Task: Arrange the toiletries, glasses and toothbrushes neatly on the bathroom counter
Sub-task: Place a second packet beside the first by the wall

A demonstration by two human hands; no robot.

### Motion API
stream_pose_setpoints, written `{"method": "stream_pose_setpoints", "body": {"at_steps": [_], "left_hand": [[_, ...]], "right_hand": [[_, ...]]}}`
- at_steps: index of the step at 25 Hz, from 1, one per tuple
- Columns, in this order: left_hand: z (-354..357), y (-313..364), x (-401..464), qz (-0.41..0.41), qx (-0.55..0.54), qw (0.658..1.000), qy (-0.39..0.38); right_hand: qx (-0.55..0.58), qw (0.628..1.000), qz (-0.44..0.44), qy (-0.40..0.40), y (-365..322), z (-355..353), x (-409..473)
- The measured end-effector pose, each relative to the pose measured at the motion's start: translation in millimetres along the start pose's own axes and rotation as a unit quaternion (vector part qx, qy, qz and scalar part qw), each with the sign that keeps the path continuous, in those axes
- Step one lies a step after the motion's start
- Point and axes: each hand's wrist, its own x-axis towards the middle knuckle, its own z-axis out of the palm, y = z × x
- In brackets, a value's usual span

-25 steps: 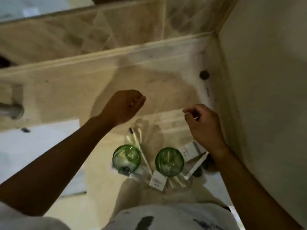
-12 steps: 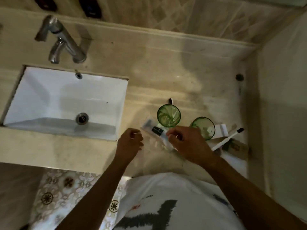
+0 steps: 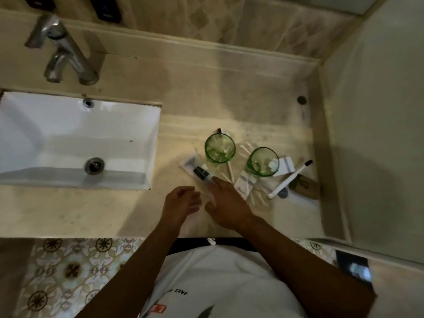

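Two green glasses stand upright on the beige counter (image 3: 128, 212), one (image 3: 219, 149) left of the other (image 3: 263, 161). A clear packet (image 3: 199, 172) with a dark label lies left of them. My right hand (image 3: 227, 203) lies over its near end, index finger and thumb on the wrapper. Just left of it, my left hand (image 3: 181, 204) hovers with loosely curled fingers and nothing in it. White sachets (image 3: 246, 183) (image 3: 285, 166), thin white sticks (image 3: 230, 172) and a white toothbrush (image 3: 290, 179) with a black head lie scattered around the right glass. A brown sachet (image 3: 306, 186) sits by the wall.
A white rectangular sink (image 3: 75, 115) with a metal tap (image 3: 68, 53) fills the counter's left side. The side wall (image 3: 371, 134) closes off the right, with a small dark plug (image 3: 301, 99) near the corner. Patterned floor tiles (image 3: 68, 271) show below the counter edge.
The view has swung left and down, bringing the sink and tap in. My right hand has flattened and slid toward me along the clear packet. My left hand has stayed close beside it.
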Motion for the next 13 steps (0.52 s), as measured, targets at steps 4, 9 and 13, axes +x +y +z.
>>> {"method": "stream_pose_setpoints", "body": {"at_steps": [4, 9, 13], "left_hand": [[12.9, -6.7, -9.2, 0.009, 0.108, 0.993, -0.056], [64.6, -9.7, -8.8, 0.074, 0.300, 0.937, -0.163], [117.7, -14.3, -10.9, 0.375, 0.514, 0.736, -0.231]], "right_hand": [[0.114, 0.991, 0.016, 0.072, 12.2, 6.6, -17.8], [0.213, 0.919, 0.177, 0.282, 76.5, 1.3, -47.8], [0.151, 0.909, 0.278, 0.273, 132.8, -1.6, -67.5]]}}
